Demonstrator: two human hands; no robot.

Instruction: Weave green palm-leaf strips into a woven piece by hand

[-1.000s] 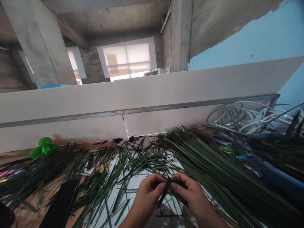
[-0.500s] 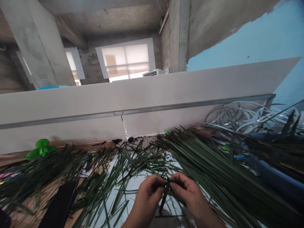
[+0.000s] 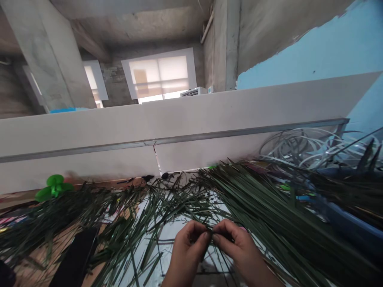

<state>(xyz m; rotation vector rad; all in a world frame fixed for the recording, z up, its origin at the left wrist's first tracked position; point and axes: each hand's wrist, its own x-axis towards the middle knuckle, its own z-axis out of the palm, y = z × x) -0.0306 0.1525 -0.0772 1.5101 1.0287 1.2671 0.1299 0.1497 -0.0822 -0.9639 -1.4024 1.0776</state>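
Low in the head view, my left hand (image 3: pixel 188 249) and my right hand (image 3: pixel 239 247) meet, thumbs and forefingers pinched together. Between them is a dark green leaf strip (image 3: pixel 206 254), mostly hidden behind the fingers. Its folds are too small to make out. Loose cut leaf strips (image 3: pixel 179 205) lie scattered over the white surface (image 3: pixel 170 231) beyond and left of my hands. A thick bundle of long green leaves (image 3: pixel 260 199) runs diagonally on the right, close to my right hand.
At lower left lies a flat black object (image 3: pixel 74 255), with a green three-lobed plastic piece (image 3: pixel 54 187) behind it. A blue tub (image 3: pixel 350 217) and coiled pale straps (image 3: pixel 302 147) are at right. A white partition (image 3: pixel 209 113) bounds the far side.
My fingers have closed in around the leaf strip, and less of it shows below them. My left hand has shifted slightly right. The surrounding leaves look the same.
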